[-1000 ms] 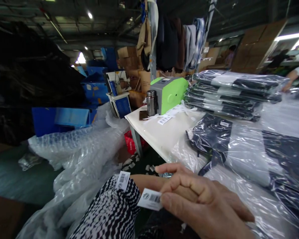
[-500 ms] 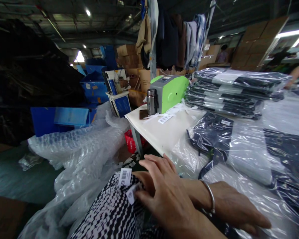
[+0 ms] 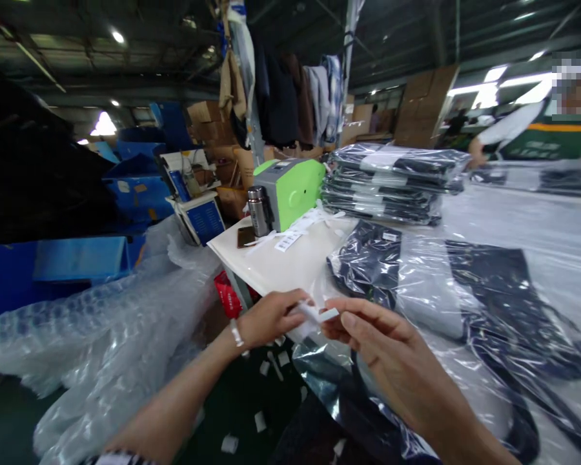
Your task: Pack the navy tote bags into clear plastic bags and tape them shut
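My left hand [image 3: 273,316], with a silver bracelet at the wrist, reaches in from the lower left and pinches a small white label [image 3: 312,314], slightly blurred. From the right, my right hand [image 3: 375,332] meets it and has thumb and fingers closed on the other end of the label. Just beyond and below both hands lies a dark garment in a clear plastic bag [image 3: 368,258]. At the bottom edge a bit of black-and-white patterned sleeve [image 3: 121,458] shows on my left arm.
On the white table [image 3: 266,271] stand a green and grey machine [image 3: 297,194], a steel flask [image 3: 258,212] and a strip of barcode labels [image 3: 288,241]. Bagged garments [image 3: 392,184] are stacked behind. Bubble wrap [image 3: 126,323] spreads at left. A co-worker [image 3: 537,135] stands far right.
My right hand has left the labels on my left sleeve. My hands have uncrossed and come together over the table edge with a white label between them. The view has turned right.
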Available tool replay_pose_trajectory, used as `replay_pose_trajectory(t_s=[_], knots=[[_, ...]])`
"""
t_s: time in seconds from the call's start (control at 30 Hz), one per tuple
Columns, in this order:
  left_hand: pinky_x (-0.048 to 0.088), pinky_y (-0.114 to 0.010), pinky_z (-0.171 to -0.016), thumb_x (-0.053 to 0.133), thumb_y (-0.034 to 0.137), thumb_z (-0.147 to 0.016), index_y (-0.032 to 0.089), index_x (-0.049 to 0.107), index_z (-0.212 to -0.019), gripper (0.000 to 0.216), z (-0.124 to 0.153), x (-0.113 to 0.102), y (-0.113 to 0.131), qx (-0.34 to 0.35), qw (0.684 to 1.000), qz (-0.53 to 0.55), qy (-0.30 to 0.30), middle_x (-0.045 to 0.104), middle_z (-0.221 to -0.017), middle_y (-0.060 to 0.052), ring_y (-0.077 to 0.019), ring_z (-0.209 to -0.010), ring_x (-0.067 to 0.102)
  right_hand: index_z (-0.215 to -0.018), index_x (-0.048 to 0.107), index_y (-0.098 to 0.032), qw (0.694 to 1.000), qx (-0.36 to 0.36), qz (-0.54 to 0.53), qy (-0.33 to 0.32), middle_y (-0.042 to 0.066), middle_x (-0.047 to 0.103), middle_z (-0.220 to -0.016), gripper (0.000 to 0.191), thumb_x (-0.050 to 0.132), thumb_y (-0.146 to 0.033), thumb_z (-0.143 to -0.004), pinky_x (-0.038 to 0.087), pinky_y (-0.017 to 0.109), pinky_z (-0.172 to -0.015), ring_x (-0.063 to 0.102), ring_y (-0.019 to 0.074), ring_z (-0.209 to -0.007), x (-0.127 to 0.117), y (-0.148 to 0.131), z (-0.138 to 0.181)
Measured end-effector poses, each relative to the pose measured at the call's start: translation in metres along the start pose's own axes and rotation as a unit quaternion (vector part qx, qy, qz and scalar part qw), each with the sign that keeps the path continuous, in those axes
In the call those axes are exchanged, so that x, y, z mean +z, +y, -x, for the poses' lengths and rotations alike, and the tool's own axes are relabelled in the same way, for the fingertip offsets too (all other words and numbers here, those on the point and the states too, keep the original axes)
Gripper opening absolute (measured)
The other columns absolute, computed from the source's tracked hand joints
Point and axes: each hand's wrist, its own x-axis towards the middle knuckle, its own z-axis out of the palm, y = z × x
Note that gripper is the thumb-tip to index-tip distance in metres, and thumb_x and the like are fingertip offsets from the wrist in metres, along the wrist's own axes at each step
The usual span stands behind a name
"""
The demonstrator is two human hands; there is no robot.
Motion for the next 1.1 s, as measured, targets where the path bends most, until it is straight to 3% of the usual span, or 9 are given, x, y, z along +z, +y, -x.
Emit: replay_pose_trajectory(t_s=[0.1,0.2,0.3,0.4,0.5,0.6,0.73,0.93,1.1], knots=[[0.049,-0.029,-0.072,0.046,0.050,-0.092,0.020,0.067,-0.091,0.037,0.058,-0.010,-0.064,-0.156,0.987,-0.031,0.002,0.071,-0.084,-0.001,-0.0194,-0.077,0.064,-0.097,0.076,-0.020,0.996,0.033,-0.076,0.041,0.005,0.075,-0.086,0.029,0.078,-0.042,-0.078,0.052,0.029,-0.079,0.068,0.0146,-0.078,-0.017,0.014,-0.001],[0.052,-0.046,-0.085,0.043,0.060,-0.086,0.020,0.071,-0.090,0.049,0.132,-0.003,-0.144,-0.325,0.936,-0.134,0.005,0.075,-0.097,-0.009,-0.0340,-0.093,0.069,-0.096,0.074,-0.018,0.991,0.033,-0.117,0.046,0.003,0.073,-0.079,0.030,0.081,-0.038,-0.075,0.051,0.029,-0.073,0.066,0.0130,-0.069,-0.022,0.023,-0.004],[0.040,-0.055,-0.109,0.059,0.060,-0.069,0.015,0.067,-0.116,0.065,0.182,0.010,-0.189,-0.359,0.909,-0.183,0.103,0.065,-0.129,-0.018,-0.0424,-0.124,0.057,-0.110,0.068,-0.019,0.992,0.032,-0.118,0.030,0.001,0.072,-0.073,0.040,0.080,-0.032,-0.074,0.050,0.029,-0.070,0.064,0.0128,-0.066,-0.015,0.029,-0.007],[0.038,-0.053,-0.113,0.055,0.062,-0.075,0.016,0.062,-0.125,0.069,0.178,0.020,-0.166,-0.348,0.920,-0.108,0.147,0.064,-0.133,-0.017,-0.0374,-0.126,0.057,-0.113,0.064,-0.017,0.995,0.049,-0.090,0.019,-0.003,0.068,-0.065,0.044,0.079,-0.030,-0.073,0.047,0.027,-0.067,0.061,0.0114,-0.062,-0.002,0.037,-0.010],[0.050,-0.045,-0.103,0.056,0.057,-0.084,0.023,0.062,-0.125,0.054,0.130,0.030,-0.101,-0.301,0.940,0.091,0.129,0.068,-0.128,-0.009,-0.0296,-0.116,0.065,-0.108,0.065,-0.016,0.995,0.072,-0.065,0.004,-0.002,0.067,-0.066,0.038,0.075,-0.030,-0.074,0.046,0.026,-0.066,0.059,0.0106,-0.062,0.010,0.046,-0.011],[0.058,-0.035,-0.083,0.057,0.050,-0.088,0.020,0.060,-0.128,0.051,0.073,0.049,-0.043,-0.206,0.935,0.261,0.125,0.069,-0.124,-0.011,-0.0255,-0.103,0.070,-0.106,0.067,-0.016,0.996,0.081,-0.032,-0.017,-0.003,0.066,-0.067,0.033,0.071,-0.030,-0.076,0.047,0.026,-0.066,0.059,0.0104,-0.062,0.016,0.054,-0.008],[0.054,-0.027,-0.068,0.067,0.046,-0.083,0.016,0.070,-0.096,0.032,0.033,0.072,-0.008,-0.181,0.917,0.334,0.123,0.075,-0.083,-0.004,-0.0177,-0.072,0.069,-0.110,0.069,-0.018,0.996,0.060,0.065,-0.008,-0.004,0.064,-0.068,0.031,0.061,-0.026,-0.081,0.049,0.027,-0.068,0.059,0.0113,-0.065,0.013,0.059,-0.004],[0.049,-0.022,-0.058,0.071,0.045,-0.080,0.017,0.064,-0.076,0.030,0.041,0.050,-0.031,-0.211,0.914,0.310,0.153,0.067,-0.062,0.002,-0.0105,-0.056,0.059,-0.132,0.059,-0.017,0.982,0.041,0.181,0.036,-0.002,0.067,-0.074,0.048,0.059,-0.029,-0.085,0.052,0.031,-0.073,0.063,0.0146,-0.070,-0.002,0.062,-0.002],[0.043,-0.019,-0.049,0.072,0.050,-0.075,0.014,0.068,-0.078,0.036,0.050,0.025,-0.091,-0.302,0.897,0.271,0.176,0.067,-0.059,-0.001,-0.0093,-0.049,0.058,-0.113,0.069,-0.017,0.977,0.061,0.203,0.035,0.004,0.072,-0.077,0.038,0.064,-0.041,-0.083,0.055,0.031,-0.071,0.068,0.0171,-0.073,-0.011,0.052,-0.005]])
